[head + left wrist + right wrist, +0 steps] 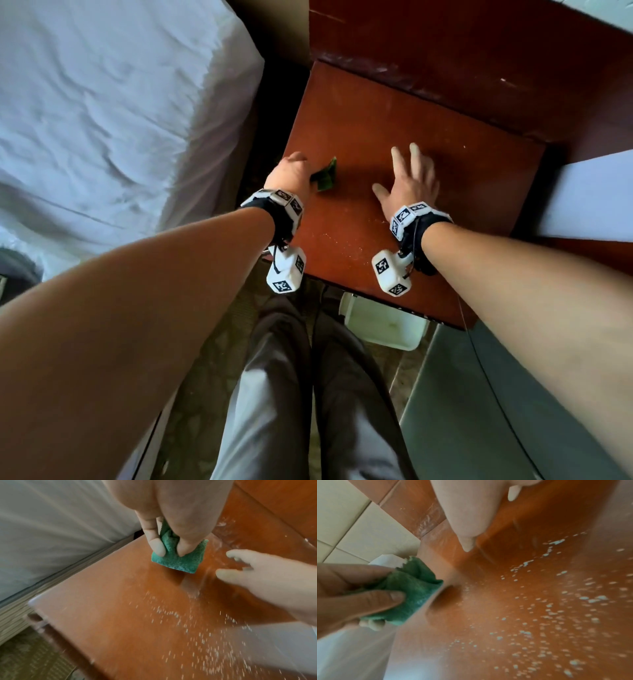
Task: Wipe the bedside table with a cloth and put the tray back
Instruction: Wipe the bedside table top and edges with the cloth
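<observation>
A folded green cloth [324, 175] [178, 559] [412, 592] lies against the reddish-brown bedside table [394, 130] near its left edge. My left hand [291, 171] [169, 543] pinches the cloth between thumb and fingers. My right hand [409, 181] [257, 577] rests flat on the tabletop with its fingers spread, to the right of the cloth. Many white crumbs [202, 635] [556, 615] are scattered over the near part of the tabletop. A white tray [385, 323] sits on the floor under the table's front edge.
A bed with a white sheet [102, 120] stands close on the left. A dark wooden panel [479, 51] rises behind the table. Something white [589, 198] adjoins the table's right side. My legs [308, 394] stand before the table on patterned carpet.
</observation>
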A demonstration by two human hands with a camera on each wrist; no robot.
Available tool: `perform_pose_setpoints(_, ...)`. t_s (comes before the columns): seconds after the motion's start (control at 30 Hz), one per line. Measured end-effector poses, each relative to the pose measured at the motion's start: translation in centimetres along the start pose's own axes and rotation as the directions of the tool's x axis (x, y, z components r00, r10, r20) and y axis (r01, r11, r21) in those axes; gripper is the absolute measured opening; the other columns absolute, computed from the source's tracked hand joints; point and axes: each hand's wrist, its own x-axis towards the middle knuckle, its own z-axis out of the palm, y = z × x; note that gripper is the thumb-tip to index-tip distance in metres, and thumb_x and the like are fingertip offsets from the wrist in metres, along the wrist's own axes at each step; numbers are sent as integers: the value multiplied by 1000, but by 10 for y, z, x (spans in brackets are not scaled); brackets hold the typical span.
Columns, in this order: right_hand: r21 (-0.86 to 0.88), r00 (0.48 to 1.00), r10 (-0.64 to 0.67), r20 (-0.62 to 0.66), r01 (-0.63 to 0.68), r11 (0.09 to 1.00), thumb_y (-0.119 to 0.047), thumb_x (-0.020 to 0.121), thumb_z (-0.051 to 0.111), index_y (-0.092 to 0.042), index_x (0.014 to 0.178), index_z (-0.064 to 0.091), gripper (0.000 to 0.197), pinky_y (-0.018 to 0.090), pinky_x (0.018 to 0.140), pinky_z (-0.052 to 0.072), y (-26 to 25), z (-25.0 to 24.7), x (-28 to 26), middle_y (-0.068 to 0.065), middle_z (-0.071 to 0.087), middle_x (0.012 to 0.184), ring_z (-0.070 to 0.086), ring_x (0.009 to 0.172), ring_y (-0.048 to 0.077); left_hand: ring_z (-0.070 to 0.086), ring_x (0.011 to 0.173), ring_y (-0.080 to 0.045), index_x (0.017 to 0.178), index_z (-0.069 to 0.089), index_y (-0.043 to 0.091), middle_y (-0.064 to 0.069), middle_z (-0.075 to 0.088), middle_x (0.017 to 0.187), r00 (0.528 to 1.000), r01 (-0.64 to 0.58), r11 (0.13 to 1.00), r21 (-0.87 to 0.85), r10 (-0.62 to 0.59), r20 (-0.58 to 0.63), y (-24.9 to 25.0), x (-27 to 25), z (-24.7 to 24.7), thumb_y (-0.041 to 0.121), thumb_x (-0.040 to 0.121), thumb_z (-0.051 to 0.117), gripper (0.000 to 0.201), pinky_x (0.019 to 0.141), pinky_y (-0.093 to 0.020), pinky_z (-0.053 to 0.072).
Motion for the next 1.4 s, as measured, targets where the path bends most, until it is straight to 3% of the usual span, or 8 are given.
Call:
perform_pose_setpoints(0.33, -29, 990, 84, 113, -81, 996, -48, 92, 53, -37, 151, 13, 72, 64, 112, 15, 24, 4, 4, -2, -4, 162, -2, 147, 33, 52, 116, -31, 127, 60, 18, -7, 49, 128, 996, 60, 997, 52, -64, 69, 32, 30, 6, 18, 89, 59, 37, 97, -36, 46)
perform_pose_setpoints(0.67, -19, 985, 102, 136, -100, 995, -46, 92, 54, -36, 151, 13, 72, 64, 112, 14, 18, 0, 4, -2, -5, 161, -2, 147, 33, 44, 124, -23, 136, 50, 36, 1, 44, 133, 925, -173, 975, 142, 111, 363, 44, -33, 34, 14, 94, 57, 47, 100, -34, 43)
perform_pose_setpoints(0.87, 138, 989, -150, 10, 147, 979, -15, 82, 60, -24, 139, 42, 60, 44, 109, 34, -3, -19, -4, -2, 28, 154, 32, 138, 25, 62, 95, -24, 129, 55, 22, -7, 63, 116, 943, -119, 987, 107, 79, 322, 49, -34, 9, 14, 92, 59, 39, 76, -28, 48)
perform_pose_setpoints(0.97, 432, 896, -343, 283, 200, 879, -10, 81, 59, -27, 139, 44, 63, 30, 98, 45, -33, -36, -18, -5, 52, 138, 54, 118, 15, 64, 98, -31, 127, 55, 19, -11, 66, 109, 974, -43, 998, 46, 31, 223, 49, -34, -8, 20, 89, 64, 39, 76, -32, 47)
perform_pose_setpoints(1.03, 405, 813, -396, 427, 220, 887, -19, 83, 64, -28, 133, 48, 53, 29, 84, 49, -52, -46, -26, -1, 64, 120, 62, 101, 19, 64, 99, -33, 127, 55, 19, -13, 65, 109, 985, 18, 1000, 18, -20, 170, 48, -36, -17, 20, 87, 66, 41, 77, -33, 48)
perform_pose_setpoints(1.17, 283, 832, -393, 392, 297, 912, -23, 83, 69, -18, 117, 62, 35, 23, 71, 42, -71, -51, -27, 6, 70, 108, 65, 97, 24, 65, 96, -34, 116, 59, 17, -12, 67, 104, 993, 48, 998, -50, -42, 110, 36, -39, -18, 21, 81, 70, 36, 78, -36, 52)
perform_pose_setpoints(1.33, 156, 865, -363, 346, 329, 931, -16, 83, 60, -20, 97, 64, 16, 27, 64, 40, -76, -33, -20, 10, 67, 96, 63, 88, 32, 46, 125, -31, 141, 40, 15, -11, 47, 135, 997, 32, 997, -74, -27, 70, -1, -55, -9, 27, 73, 78, 79, 105, -41, 40)
perform_pose_setpoints(1.4, 129, 878, -383, 288, 361, 924, -12, 83, 57, -26, 109, 64, 30, 28, 68, 45, -76, -28, -18, 3, 68, 105, 63, 94, 30, 28, 139, -31, 150, 23, 15, -10, 31, 149, 990, 49, 996, 73, -58, 126, -24, -65, -1, 32, 67, 83, 104, 112, -41, 31)
